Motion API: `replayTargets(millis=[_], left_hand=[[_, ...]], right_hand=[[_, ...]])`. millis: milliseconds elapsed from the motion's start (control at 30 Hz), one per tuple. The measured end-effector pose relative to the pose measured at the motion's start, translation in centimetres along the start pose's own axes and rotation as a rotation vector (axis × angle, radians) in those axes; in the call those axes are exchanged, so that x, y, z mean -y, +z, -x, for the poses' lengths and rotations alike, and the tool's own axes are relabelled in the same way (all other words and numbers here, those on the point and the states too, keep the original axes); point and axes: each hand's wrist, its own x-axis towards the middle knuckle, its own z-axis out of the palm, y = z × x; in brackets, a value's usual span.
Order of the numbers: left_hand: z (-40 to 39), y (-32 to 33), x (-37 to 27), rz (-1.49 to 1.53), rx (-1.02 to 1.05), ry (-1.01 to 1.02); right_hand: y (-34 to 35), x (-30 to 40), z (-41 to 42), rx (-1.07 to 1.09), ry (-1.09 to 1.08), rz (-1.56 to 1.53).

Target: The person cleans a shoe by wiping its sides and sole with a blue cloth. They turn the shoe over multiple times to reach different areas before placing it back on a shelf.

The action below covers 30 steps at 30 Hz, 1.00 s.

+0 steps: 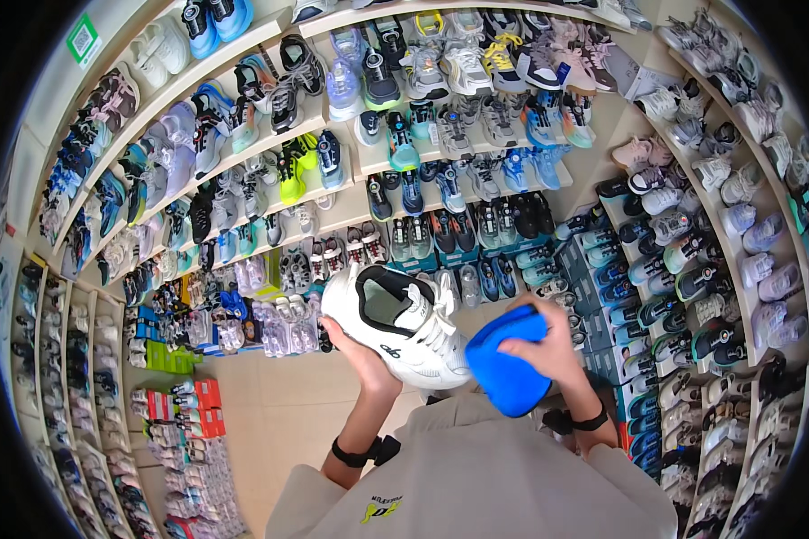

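My left hand [364, 357] holds a white lace-up sneaker [404, 323] from below and behind the heel, with its toe pointing to the lower right. The sneaker has a black inner lining, white laces and a small dark mark on its side. In my right hand [546, 337] is a bright blue cloth or pad [505, 357], pinched between thumb and fingers. It hangs beside the sneaker's toe; whether the two touch I cannot tell. Both wrists wear black bands.
Curved shelves [458, 153] packed with sneakers rise in front of me, and more shelves stand at right and left. Red shoe boxes [209, 404] and rows of shoes lie low on the left, beside the tiled floor [290, 431]. Green boxes [168, 357] are behind them.
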Motion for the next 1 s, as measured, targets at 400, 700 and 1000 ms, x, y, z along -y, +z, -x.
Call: replayTargets(millis=[400, 700, 1000], left_hand=[[-0.8, -2.6, 0.5, 0.134, 0.230, -0.396], [-0.7, -3.9, 1.3, 0.210, 0.242, -0.566], [-0.1, -1.4, 1.3, 0.009, 0.094, -0.398]], right_hand=[[2.4, -1.0, 0.3, 0.134, 0.128, -0.146], [1.6, -1.2, -0.6, -0.099, 0.139, 0.287], [3.8, 0.2, 0.1, -0.006, -0.325, 0.480]])
